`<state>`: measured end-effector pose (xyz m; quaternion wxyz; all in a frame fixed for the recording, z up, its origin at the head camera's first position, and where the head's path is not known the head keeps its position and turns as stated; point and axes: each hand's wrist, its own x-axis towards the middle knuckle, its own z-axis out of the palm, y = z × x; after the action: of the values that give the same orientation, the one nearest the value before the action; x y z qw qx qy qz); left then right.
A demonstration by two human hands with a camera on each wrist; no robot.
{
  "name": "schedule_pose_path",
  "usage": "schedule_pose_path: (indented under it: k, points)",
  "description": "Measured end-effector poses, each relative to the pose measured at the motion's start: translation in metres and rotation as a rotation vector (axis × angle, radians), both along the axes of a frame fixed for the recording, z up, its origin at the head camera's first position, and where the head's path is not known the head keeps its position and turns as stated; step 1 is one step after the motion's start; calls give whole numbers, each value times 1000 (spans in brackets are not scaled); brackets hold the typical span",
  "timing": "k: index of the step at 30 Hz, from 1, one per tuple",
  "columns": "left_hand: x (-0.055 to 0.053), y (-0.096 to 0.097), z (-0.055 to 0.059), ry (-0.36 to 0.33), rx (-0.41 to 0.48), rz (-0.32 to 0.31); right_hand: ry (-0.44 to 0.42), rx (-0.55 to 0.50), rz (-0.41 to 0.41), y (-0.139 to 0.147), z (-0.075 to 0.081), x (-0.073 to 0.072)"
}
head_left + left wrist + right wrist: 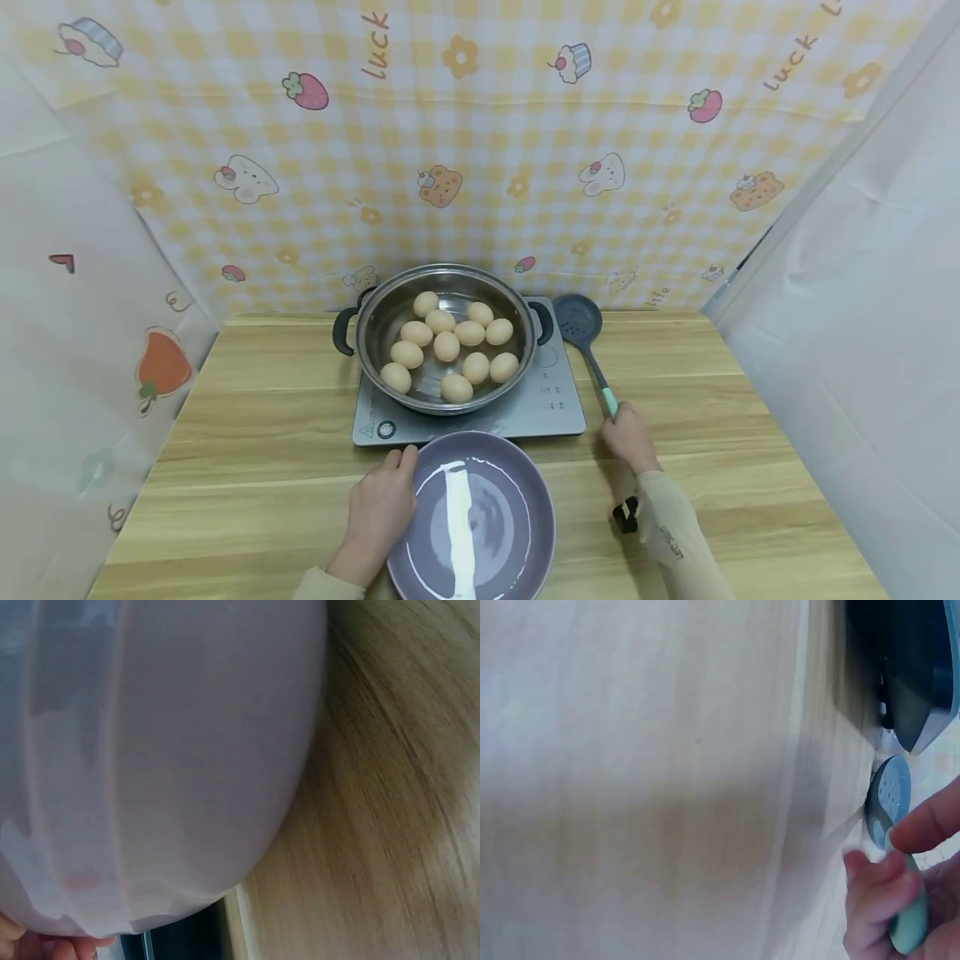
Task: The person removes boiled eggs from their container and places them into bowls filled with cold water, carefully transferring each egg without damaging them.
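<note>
My left hand (381,504) grips the left rim of a round purple plate (536,533). In the left wrist view the pale underside of the plate (202,750) fills much of the frame, with fingertips (64,949) at its edge. My right hand (630,437) holds a dark grey slotted ladle (579,319) by its mint-green handle. The right wrist view shows the thumb and fingers around that handle (910,922), the perforated bowl pointing away. Behind the plate, a steel pot (450,408) contains several light-brown eggs (446,347).
The pot stands on a flat silver induction cooker (558,404) with black side handles jutting out left and right. Wood-grain table (247,467) lies on both sides. A checked cloth (480,125) hangs behind, and white sheets (862,250) flank the table.
</note>
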<state>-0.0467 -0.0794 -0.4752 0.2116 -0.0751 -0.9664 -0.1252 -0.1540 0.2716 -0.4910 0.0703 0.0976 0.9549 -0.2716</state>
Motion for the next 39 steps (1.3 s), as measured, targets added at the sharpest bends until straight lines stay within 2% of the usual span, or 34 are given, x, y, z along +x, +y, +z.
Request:
schedule_pose_path:
  k: [3,10,18,23,29,39]
  points:
    - [0,0,0,-19,4,-2,7,-6,-37,-1,3,-2]
    - [0,-1,1,-69,11,-1,111,54,-48,0,11,-5]
    - [-1,0,0,-37,10,-7,109,109,-61,3,29,-2]
    - [-1,0,0,-19,16,-7,115,94,-70,5,44,4]
    - [-1,0,-2,-26,10,-8,162,98,-62,10,65,14]
    - [-1,0,-1,-45,5,-7,309,173,-46,12,102,37]
